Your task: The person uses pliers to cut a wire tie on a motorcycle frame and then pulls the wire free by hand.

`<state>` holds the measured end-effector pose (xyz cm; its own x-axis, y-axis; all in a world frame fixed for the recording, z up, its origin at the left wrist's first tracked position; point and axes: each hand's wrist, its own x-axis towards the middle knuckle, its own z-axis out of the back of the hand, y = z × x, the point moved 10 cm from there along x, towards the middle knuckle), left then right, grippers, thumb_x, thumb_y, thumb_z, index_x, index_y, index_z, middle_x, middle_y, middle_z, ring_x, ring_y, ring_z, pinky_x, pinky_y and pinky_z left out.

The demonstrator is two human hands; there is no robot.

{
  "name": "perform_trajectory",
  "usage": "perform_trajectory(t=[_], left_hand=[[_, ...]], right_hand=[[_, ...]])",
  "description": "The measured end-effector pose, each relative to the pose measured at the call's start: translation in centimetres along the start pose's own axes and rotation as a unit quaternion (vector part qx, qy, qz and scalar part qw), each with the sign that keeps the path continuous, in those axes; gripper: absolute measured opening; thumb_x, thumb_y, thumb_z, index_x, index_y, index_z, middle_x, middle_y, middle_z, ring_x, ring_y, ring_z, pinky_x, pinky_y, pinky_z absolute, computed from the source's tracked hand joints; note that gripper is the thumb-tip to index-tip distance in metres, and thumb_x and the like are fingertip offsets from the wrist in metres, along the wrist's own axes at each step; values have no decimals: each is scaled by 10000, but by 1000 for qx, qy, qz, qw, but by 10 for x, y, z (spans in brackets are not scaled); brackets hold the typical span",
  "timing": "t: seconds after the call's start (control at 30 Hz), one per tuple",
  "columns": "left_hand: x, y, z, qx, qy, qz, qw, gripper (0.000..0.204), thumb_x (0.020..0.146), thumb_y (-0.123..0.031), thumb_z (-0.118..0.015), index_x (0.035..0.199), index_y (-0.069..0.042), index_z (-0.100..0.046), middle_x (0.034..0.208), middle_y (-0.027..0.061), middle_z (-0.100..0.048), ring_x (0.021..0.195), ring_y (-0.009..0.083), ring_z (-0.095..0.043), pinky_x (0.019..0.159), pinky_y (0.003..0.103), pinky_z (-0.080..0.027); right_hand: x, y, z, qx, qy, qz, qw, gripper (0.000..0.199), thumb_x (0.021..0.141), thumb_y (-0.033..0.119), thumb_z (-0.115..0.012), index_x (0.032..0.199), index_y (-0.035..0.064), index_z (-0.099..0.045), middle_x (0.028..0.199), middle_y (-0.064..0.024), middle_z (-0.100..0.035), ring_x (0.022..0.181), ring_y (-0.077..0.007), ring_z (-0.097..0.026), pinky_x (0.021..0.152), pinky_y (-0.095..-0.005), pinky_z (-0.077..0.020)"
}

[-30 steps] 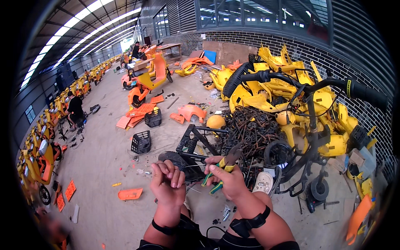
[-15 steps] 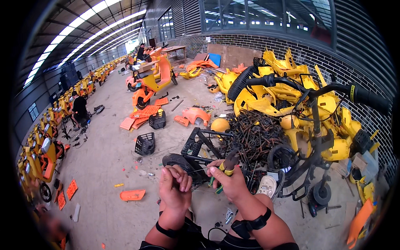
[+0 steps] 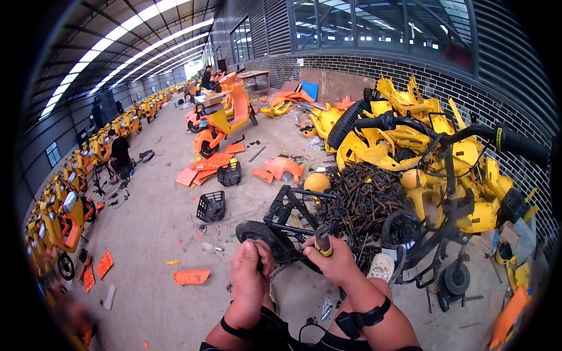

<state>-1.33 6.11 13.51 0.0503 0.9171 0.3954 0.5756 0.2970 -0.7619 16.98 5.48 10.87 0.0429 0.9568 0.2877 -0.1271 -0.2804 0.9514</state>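
My left hand (image 3: 252, 266) is closed, its thumb pressed against curled fingers; what lies inside is hidden. To its right, my right hand (image 3: 336, 260) is wrapped round a pair of pliers (image 3: 323, 240) with dark jaws pointing up and yellow on the grips. The hands are apart, over my knees. Just beyond them stands a stripped black scooter frame (image 3: 285, 206) with a black wheel (image 3: 257, 231) at its left end. Its black handlebar (image 3: 462, 136) reaches across the right side.
Beyond the frame lies a heap of rusty metal parts (image 3: 366, 196), with yellow body panels (image 3: 380, 149) piled against the wall. Black baskets (image 3: 211, 206) and orange panels (image 3: 192, 276) lie on the floor at left. Yellow scooters (image 3: 61, 219) line the far left, near a crouching person (image 3: 120, 155).
The thin wire that stretched between my hands no longer shows clearly. My right hand and the pliers have turned, hiding the green grips. The whole view has shifted slightly.
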Motion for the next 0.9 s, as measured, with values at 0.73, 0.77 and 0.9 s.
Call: perform_trajectory(t=[0.73,0.77,0.9], left_hand=[[-41,8,-4,165,60,-13,984,363,1053,-291,-444,837,-18,-548,793,12,-520,683,81,-431,618,232,-363],[-42,10,-3,168,59,-18,984,366,1053,-291,-444,834,-17,-550,790,13,-523,686,82,-436,621,233,-367],[-43,7,-2,195,56,-44,978,378,1052,-293,-442,818,-17,-553,776,17,-528,700,90,-458,630,239,-380]], right_hand=[[-9,-6,-3,-84,-77,6,994,105,857,120,-673,888,21,-661,807,-51,-672,731,-108,-606,693,-286,-496],[-10,-7,-4,-92,-80,9,992,108,851,120,-674,886,19,-660,806,-61,-673,730,-115,-612,692,-289,-498],[-6,-18,-9,-87,-88,1,992,121,831,121,-679,884,14,-661,790,-82,-675,716,-129,-625,681,-299,-503]])
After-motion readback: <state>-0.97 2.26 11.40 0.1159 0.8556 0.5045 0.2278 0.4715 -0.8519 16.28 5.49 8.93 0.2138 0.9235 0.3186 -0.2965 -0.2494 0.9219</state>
